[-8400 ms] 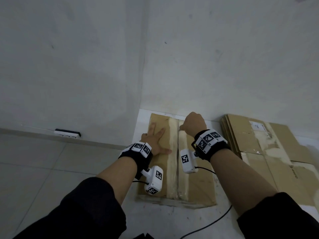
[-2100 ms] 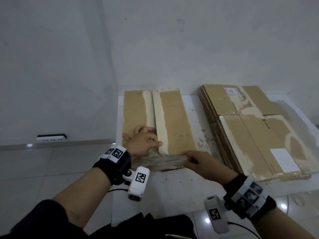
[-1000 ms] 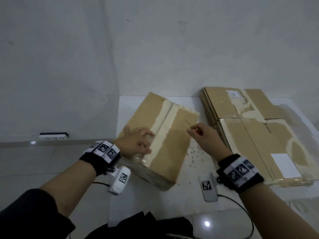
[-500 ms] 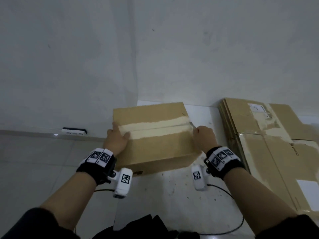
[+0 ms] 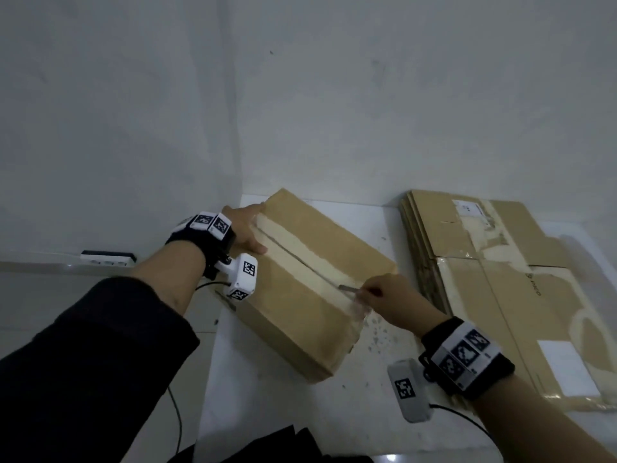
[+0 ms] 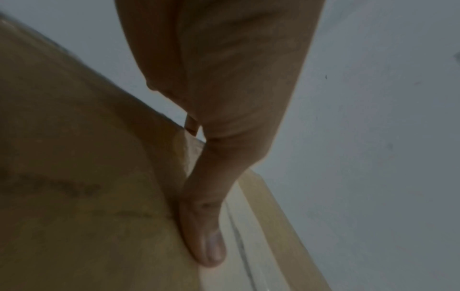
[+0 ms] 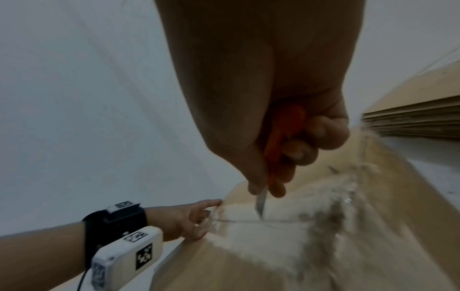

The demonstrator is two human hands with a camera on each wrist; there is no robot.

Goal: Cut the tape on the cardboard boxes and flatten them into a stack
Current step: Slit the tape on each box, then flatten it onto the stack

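A closed cardboard box (image 5: pixel 300 315) lies slantwise on the white platform (image 5: pixel 267 406), with a pale tape strip (image 5: pixel 293 243) running along its top seam. My left hand (image 5: pixel 248 228) braces the box's far left end; its thumb (image 6: pixel 209 236) lies straight on the top edge and the fingers (image 7: pixel 199 210) press against the end face. Near the box's right end, my right hand (image 5: pixel 384 295) grips an orange-handled knife (image 7: pixel 281 137). The blade (image 7: pixel 260 205) touches the seam line. To the right lies a stack of flattened boxes (image 5: pixel 500 279).
The platform sits in a corner between two pale walls. A power strip (image 5: pixel 107 262) lies at the left wall's foot, above the tiled floor (image 5: pixel 66 295). Cables trail from both wrist cameras. Dark cloth (image 5: pixel 267 446) shows at the bottom edge. Cardboard crumbs (image 5: pixel 380 332) dot the platform.
The box has turned, so its seam now runs diagonally. My right hand has brought the knife blade onto the seam near the right end. My left hand stays at the left end.
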